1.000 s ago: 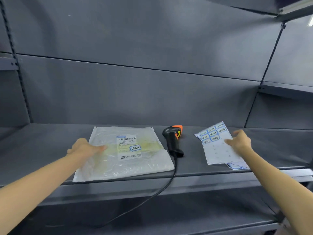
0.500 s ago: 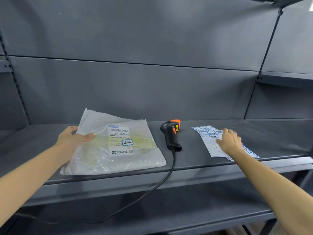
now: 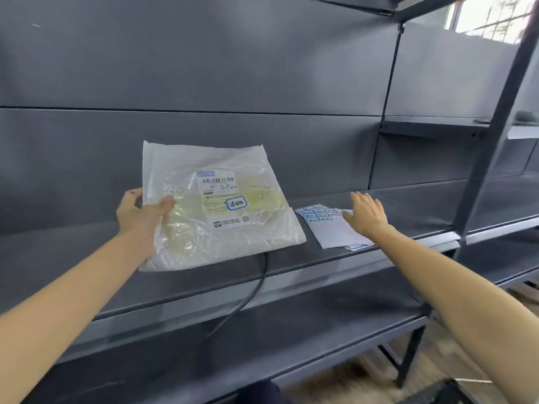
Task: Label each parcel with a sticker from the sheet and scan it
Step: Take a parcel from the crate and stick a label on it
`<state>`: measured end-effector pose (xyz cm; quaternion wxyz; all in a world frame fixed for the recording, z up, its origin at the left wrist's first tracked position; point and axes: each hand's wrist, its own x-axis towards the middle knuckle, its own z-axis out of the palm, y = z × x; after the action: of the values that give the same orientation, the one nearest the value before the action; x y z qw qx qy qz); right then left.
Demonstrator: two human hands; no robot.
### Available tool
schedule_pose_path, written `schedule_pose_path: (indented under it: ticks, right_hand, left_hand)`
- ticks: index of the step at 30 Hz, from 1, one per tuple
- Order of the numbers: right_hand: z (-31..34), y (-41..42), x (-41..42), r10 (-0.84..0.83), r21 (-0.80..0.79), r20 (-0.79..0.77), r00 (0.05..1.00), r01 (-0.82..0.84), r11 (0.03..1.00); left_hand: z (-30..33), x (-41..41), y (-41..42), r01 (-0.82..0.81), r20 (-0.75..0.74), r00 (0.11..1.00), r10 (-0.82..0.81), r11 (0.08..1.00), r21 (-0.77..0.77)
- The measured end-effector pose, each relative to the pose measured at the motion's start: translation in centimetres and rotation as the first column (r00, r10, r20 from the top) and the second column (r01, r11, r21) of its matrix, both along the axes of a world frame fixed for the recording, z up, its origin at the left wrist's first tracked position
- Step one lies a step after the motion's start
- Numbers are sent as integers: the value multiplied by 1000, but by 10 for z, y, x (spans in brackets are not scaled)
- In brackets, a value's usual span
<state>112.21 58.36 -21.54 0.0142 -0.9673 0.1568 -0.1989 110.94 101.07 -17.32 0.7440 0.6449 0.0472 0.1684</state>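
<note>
Already stickered, parcel (image 3: 215,205) pinched at its edge by left hand (image 3: 140,214); limp bag could slip. Right hand (image 3: 367,217) open over sticker sheet (image 3: 329,225), holding nothing.

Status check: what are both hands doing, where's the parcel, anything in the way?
Left hand grips parcel, lifted and tilted, blue sticker on. Right hand open over sticker sheet. Scanner hidden behind parcel, only its cable showing.
</note>
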Motion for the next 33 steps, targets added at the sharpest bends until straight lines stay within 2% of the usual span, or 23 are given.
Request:
schedule_pose_path:
  ticks: [5,11,16,21,24,26,27,29,31,33]
  right_hand:
    - [-1,-65,-55,-153,-1,49,987,153,988]
    - [-39,-153,-155,-387,62,56,920,384,921]
    - [-95,-201,-236,-548,175,-28,836,543,821]
    - [-168,-217,-296,-649,348,-173,741,662,663]
    - [-211,-218,-320,-658,533,-227,718,657,533]
    - [-239,-214,-331,-619,679,-265,739,599,423]
    - [-254,-210,-336,-590,771,-276,759,541,335]
    - [-282,-200,-345,-499,920,-308,810,388,62]
    - [-307,-191,-350,-368,948,-315,875,274,-160]
    - [-326,-185,-350,-242,934,-298,923,230,-273]
  left_hand:
    - [0,-4,-97,214,18,977,-213,977,-24]
    - [-30,-30,-218,450,2,893,-450,893,4]
    - [-76,-71,-293,601,-38,799,-600,797,56]
    - [-136,-111,-341,687,-115,727,-677,715,133]
    - [-177,-130,-356,724,-177,689,-703,677,131]
    - [-207,-142,-361,740,-236,667,-707,665,101]
    - [-222,-146,-362,742,-268,661,-701,664,91]
    - [-253,-153,-363,735,-338,658,-673,671,96]
    - [-279,-158,-363,720,-407,658,-634,688,91]
    - [-302,-164,-363,694,-464,657,-594,717,65]
